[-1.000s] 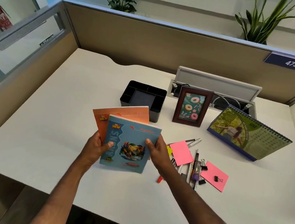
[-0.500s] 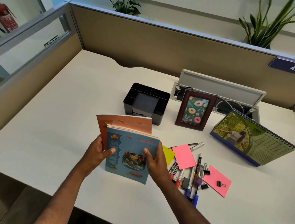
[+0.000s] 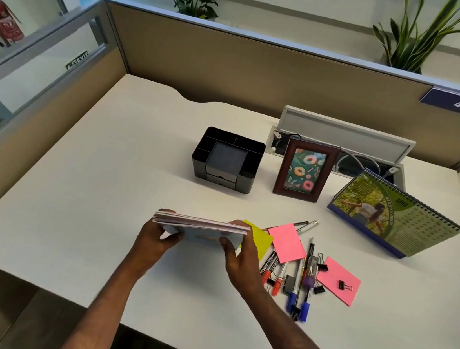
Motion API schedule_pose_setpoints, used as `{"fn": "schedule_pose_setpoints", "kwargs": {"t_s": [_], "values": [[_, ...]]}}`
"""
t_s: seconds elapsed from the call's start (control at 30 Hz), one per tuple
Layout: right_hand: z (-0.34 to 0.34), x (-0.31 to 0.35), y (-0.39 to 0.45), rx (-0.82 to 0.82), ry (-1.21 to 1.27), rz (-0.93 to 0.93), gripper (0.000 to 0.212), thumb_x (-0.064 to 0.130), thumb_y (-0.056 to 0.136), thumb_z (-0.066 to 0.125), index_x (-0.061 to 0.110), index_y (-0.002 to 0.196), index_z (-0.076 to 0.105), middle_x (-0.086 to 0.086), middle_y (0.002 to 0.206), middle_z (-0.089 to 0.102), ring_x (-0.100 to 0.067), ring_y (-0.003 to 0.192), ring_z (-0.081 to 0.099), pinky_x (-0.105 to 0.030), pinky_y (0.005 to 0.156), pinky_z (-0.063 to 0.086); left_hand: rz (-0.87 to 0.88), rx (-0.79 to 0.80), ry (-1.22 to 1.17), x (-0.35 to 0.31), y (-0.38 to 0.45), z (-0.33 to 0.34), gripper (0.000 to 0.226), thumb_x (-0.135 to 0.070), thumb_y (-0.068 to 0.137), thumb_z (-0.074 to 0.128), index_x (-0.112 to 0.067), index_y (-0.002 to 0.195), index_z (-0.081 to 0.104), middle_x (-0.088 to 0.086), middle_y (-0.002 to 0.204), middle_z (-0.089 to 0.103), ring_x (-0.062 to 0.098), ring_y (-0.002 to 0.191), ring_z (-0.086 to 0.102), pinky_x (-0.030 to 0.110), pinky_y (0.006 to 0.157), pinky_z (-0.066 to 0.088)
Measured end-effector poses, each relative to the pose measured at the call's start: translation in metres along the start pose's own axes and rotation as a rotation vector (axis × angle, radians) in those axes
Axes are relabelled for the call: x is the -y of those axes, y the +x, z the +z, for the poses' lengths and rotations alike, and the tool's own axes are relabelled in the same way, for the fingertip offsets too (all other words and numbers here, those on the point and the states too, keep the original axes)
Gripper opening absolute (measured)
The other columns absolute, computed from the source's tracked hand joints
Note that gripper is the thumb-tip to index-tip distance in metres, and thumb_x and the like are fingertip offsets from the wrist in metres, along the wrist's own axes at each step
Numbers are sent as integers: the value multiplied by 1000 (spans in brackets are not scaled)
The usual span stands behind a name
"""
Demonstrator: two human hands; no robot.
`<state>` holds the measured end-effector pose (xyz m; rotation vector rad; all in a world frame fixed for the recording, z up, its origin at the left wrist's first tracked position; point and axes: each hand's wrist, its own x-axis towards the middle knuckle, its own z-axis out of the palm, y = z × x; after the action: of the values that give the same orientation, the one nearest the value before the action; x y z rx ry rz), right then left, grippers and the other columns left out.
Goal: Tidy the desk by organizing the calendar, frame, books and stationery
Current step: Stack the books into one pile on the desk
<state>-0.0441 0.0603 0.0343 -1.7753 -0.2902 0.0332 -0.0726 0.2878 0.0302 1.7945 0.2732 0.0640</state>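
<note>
Organizer compartments dark, contents indiscernible

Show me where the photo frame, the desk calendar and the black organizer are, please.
photo frame point(image 3: 304, 169): head view, on the doughnut picture inside the brown border.
desk calendar point(image 3: 394, 218): head view, on its green front page.
black organizer point(image 3: 227, 159): head view, on its square middle compartment.

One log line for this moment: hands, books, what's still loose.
both hands grip stacked books above desk | pens, sticky notes loose | organizer empty
</note>
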Motion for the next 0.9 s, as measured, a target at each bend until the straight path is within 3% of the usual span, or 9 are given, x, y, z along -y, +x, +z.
{"fn": "schedule_pose_setpoints", "kwargs": {"t_s": [0.13,0.23,0.3,0.4,0.47,0.57,0.67,0.77,0.9], "values": [[3,-10,1,32,-20,20,30,14,95,58,22,122,47,2,117,55,-12,112,53,-20,94,43,-16,61,6,7,4,7,37,-13,78,76,-22,109,59,0,107,65,21,105,61,34,91,49],[5,-17,1,47,-61,81,37,13,97,54,36,122,38,2,120,55,-6,110,52,-11,93,39,-108,91,-33,16,5,10,40,-11,83,76,-25,117,61,-7,116,70,11,112,63,24,96,49],[8,-22,2,65,-79,144,36,13,99,53,33,123,36,0,124,54,-10,111,52,-7,92,38,-162,92,13,26,7,10,37,-13,86,74,-26,119,61,-9,115,71,6,110,64,22,96,48],[10,-30,4,66,-132,183,32,9,98,52,22,124,39,-1,121,55,-17,110,55,-5,87,38,-219,35,155,43,10,12,14,-27,86,72,-21,92,60,0,89,67,14,86,62,34,83,46],[12,-35,2,35,-188,175,28,6,96,53,12,122,45,-3,115,60,-20,104,59,-10,82,41,-237,-14,211,45,12,16,16,-29,84,70,-24,80,55,7,80,63,19,79,60,35,77,46],[13,-34,-3,-33,-250,196,20,12,97,56,12,115,49,-5,106,66,-23,91,63,-22,67,42,-217,-89,176,34,8,16,22,-13,86,74,-19,101,59,-3,93,69,11,87,65,25,73,50],[14,-26,-6,-35,-269,238,16,22,98,55,17,113,51,8,103,65,-11,84,62,-12,56,40,-188,-132,58,35,1,10,34,-4,84,75,-20,108,58,-4,104,72,12,92,71,28,77,57],[18,-26,-7,-14,-286,300,24,23,96,57,16,118,54,5,102,68,-16,82,65,-16,57,43,-177,-137,106,40,-7,4,32,-8,87,73,-20,113,60,-3,103,72,16,86,71,23,67,58],[25,-35,-5,59,-265,407,28,23,88,64,17,115,64,-1,107,72,-17,84,63,-28,68,47,-230,-146,211,53,-12,-4,32,-13,86,75,-17,116,65,3,98,70,24,82,71,35,66,59]]}}
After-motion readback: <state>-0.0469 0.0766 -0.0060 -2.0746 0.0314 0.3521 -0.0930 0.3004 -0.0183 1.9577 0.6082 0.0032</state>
